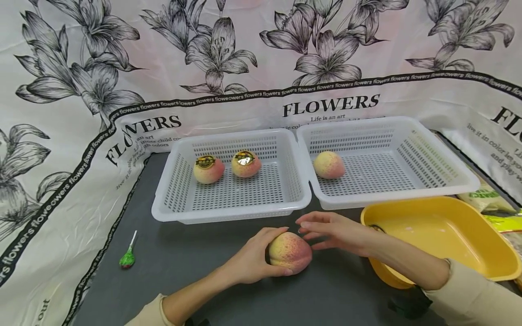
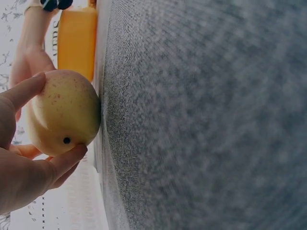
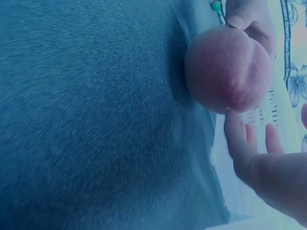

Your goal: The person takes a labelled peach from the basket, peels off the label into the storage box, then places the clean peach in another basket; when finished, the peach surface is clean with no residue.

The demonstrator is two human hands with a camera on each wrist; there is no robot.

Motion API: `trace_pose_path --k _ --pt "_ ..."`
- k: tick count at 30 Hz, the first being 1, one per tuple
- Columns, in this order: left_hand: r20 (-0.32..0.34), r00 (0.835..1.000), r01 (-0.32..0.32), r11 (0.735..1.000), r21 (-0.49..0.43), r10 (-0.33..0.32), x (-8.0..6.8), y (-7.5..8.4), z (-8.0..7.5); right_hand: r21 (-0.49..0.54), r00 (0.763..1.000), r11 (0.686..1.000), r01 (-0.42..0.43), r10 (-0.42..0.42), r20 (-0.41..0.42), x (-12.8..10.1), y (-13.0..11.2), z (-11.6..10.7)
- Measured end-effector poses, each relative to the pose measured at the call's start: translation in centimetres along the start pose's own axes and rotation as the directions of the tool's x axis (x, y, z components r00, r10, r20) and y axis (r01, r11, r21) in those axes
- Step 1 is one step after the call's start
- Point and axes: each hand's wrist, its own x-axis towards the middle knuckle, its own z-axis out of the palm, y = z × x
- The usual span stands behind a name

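With the left hand (image 1: 248, 262) grasping the peach (image 1: 289, 252) on the tabletop (image 1: 195, 267) and the right hand (image 1: 336, 233) released at its 1 o'clock, it seems wise to cradle, not squeeze.

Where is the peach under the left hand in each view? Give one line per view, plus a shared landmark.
Head view: the peach sits low centre on the grey mat, left hand round it.
Left wrist view: left side, between thumb and fingers.
Right wrist view: upper right.
Shared landmark: the grey mat.
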Motion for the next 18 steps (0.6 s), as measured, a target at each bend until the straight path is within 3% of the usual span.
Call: trace_pose_path --k 9,15,18 --pt "-0.001 1.0 0.006 1.0 0.006 -0.006 -0.1 0.3 -0.1 -0.066 0.997 0.997 -0.044 0.048 0.065 1.1 0.3 0.6" --pt "-0.012 1.0 0.0 1.0 0.021 0.001 -0.2 0.2 -0.2 -0.059 0.992 0.997 -0.043 0.05 0.117 1.6 0.8 1.3" --pt "-0.017 1.0 0.0 1.0 -0.018 -0.001 -0.4 0.2 -0.6 -0.054 0.991 0.998 -0.041 0.047 0.128 1.8 0.9 1.5"
